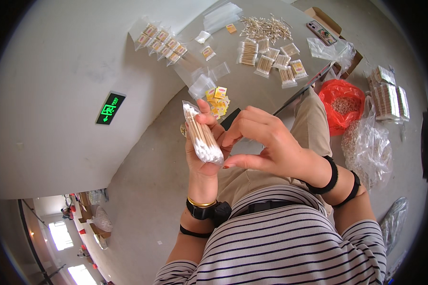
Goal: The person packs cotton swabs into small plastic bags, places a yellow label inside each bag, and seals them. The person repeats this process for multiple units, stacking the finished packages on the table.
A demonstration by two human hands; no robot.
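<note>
My left hand (208, 127) is wrapped around a clear plastic bag of cotton swabs (202, 135), holding it tilted in front of my body. White cotton tips show at both ends of the wooden sticks. Close beside the bag's lower end is my right hand (259, 140), its fingers bent and the thumb held apart from them. The tips of that thumb and the forefinger come up to the bag's edge, but whether they press on it is hard to make out.
On the grey table (214, 47) lie loose swabs (266, 28), several packed swab bundles (276, 57), yellow cards (218, 100), clear bags (222, 16) and a phone (321, 32). To the right are a red bag of swabs (342, 107), a clear sack (366, 147) and stacked packs (385, 95).
</note>
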